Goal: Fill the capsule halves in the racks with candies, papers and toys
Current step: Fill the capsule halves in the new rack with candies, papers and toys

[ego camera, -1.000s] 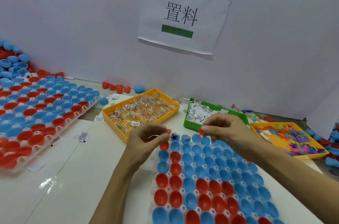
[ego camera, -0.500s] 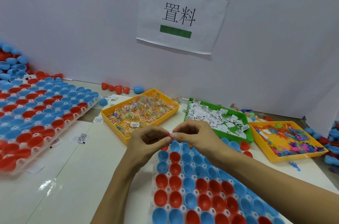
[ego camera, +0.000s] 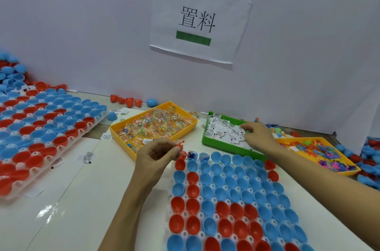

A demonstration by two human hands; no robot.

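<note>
My right hand (ego camera: 258,134) has left the left hand's (ego camera: 156,153) grip, which pinches a red toy (ego camera: 181,145); it now seemingly gathers papers (ego camera: 226,131), next filling.

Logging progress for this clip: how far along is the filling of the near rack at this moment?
Barely started. In the near rack, only two or three far-row blue halves seem to hold a toy; the rest look empty. In hand: the left hand pinches a small red toy over the rack's far-left corner, while the right hand reaches into the green tray of papers. Left: nearly every half, with candies from the yellow tray.
</note>
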